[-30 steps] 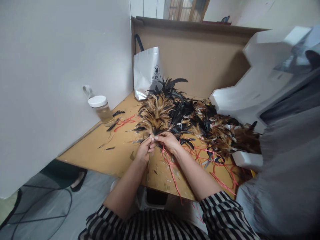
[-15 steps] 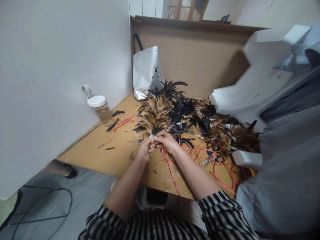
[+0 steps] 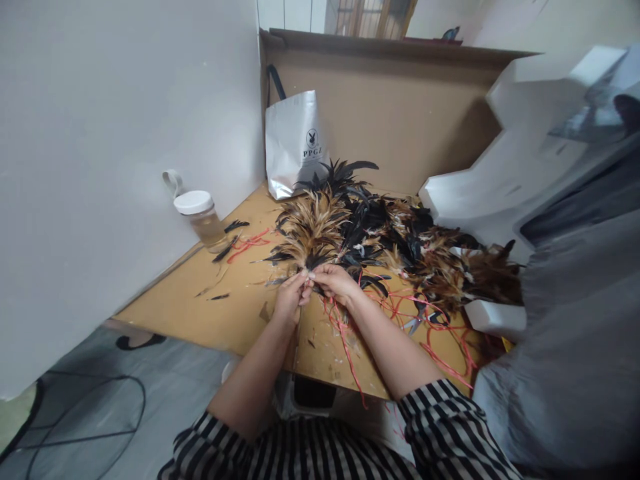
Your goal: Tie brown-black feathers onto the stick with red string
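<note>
My left hand is closed round the base of a feather bundle, whose brown and black plumes fan out away from me. Fingers pinched, my right hand meets the left one at the pale quill ends. Red plastic string trails from beneath the right hand over the table's front edge. Whether that string is wound on the quills is hidden by my fingers. Right of the hands, scissors lie among loose red strands.
A heap of feather bundles covers the table's right side, beside white foam. On the left stand a lidded jar and, farther back, a silver bag. Cardboard rises behind. Red string scraps lie near the jar.
My right fingertips have shifted slightly at the quill ends; both hands stay close together there. At lower left, a person's foot beyond the panel has moved, leaving only a dark shoe in view.
</note>
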A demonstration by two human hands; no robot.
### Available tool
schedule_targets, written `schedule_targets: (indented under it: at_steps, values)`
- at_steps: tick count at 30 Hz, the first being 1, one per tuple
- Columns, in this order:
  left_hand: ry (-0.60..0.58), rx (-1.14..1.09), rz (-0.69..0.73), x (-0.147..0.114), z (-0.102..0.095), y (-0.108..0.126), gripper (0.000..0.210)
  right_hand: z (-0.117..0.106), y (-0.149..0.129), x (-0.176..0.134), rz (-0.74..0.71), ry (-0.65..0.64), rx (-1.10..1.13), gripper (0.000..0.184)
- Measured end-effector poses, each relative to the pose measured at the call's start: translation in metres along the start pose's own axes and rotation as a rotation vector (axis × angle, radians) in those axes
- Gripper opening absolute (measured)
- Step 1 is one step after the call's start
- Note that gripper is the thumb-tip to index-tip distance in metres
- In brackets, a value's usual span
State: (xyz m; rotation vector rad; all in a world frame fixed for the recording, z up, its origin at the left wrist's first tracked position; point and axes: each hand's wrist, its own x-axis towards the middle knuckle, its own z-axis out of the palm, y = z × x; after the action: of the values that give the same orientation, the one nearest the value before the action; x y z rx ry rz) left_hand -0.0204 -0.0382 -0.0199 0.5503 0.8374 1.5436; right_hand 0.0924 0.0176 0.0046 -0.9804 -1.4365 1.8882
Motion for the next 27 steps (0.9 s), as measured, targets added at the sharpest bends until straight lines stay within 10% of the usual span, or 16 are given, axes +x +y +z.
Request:
schedule_targets:
  at_steps: [15,27]
  values:
    - [0.075,0.131,0.088,-0.001,0.003,-0.002,0.038,0.014,0.013,0.003,-0.220,0.301,0.026,0.025]
    - [0.082,0.201,0.113,-0.001,0.001,-0.004,0.042,0.015,0.025,0.007,-0.287,0.305,0.008,0.024]
